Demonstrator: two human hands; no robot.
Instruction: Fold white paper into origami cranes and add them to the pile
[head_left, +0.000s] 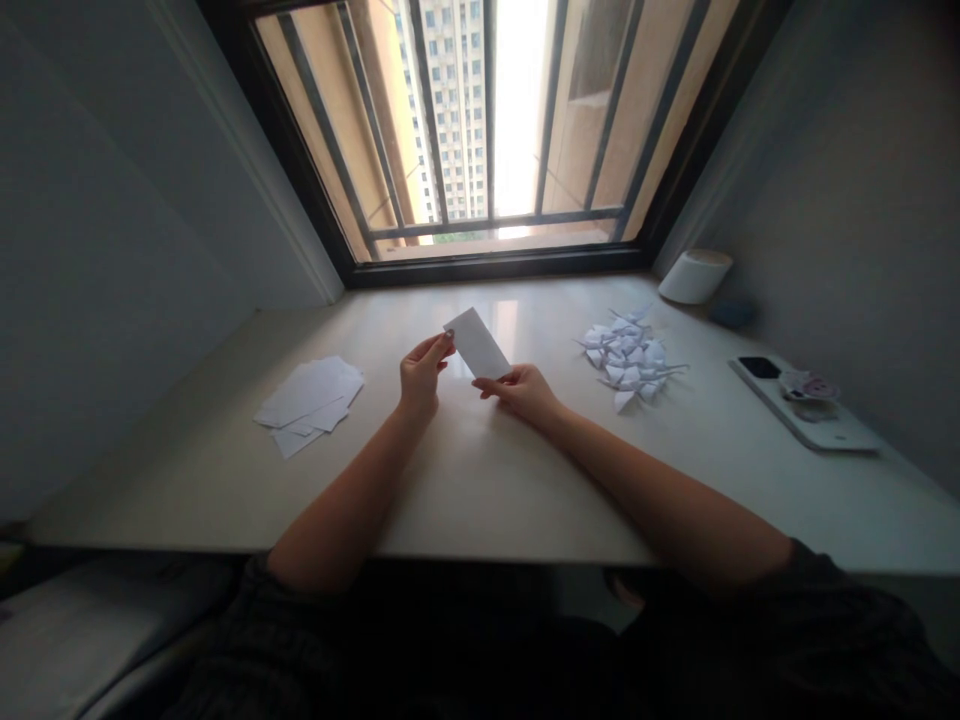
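Observation:
Between my two hands a white sheet of paper (480, 345), shaped as a narrow rectangle, is held tilted above the table. My left hand (426, 370) pinches its upper left corner between thumb and fingers. At the lower right end, my right hand (525, 388) grips the sheet with the thumb on the near side. A loose stack of white paper sheets (311, 395) lies to the left of my left arm. To the right of my right hand sits a heap of small folded white paper pieces (630, 355) with pointed ends, which look like paper cranes.
A white phone (817, 410) with a round grip on its back lies at the right of the table (480, 500). Behind it, a white cylindrical object (694, 277) stands by the wall. A barred window (491, 262) borders the table's far side.

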